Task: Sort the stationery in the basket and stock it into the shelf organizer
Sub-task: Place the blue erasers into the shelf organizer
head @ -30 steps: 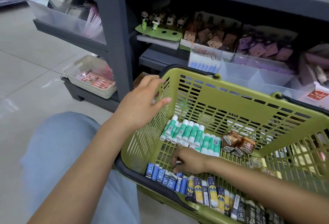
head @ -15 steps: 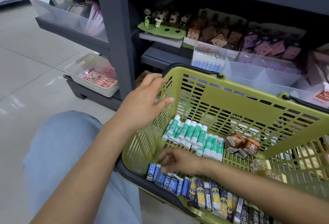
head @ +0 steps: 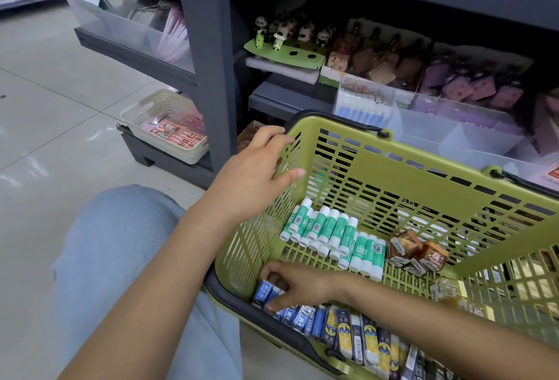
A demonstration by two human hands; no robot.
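The green basket (head: 393,168) stands in front of the shelf organizer (head: 453,134), partly on the person's knee. The left hand (head: 254,177) rests on the basket's left rim with the fingers relaxed and grasps nothing. The right hand (head: 293,286) is inside, at the near left corner, and its curled fingers pinch blue erasers (head: 267,292) at the end of the row; how many is hard to see. Glue sticks (head: 329,231) lie in the middle of the basket floor, with small brown boxes (head: 414,251) just beside them.

Bright, even light; floor (head: 45,143) glare; edges bend, slightly soft.
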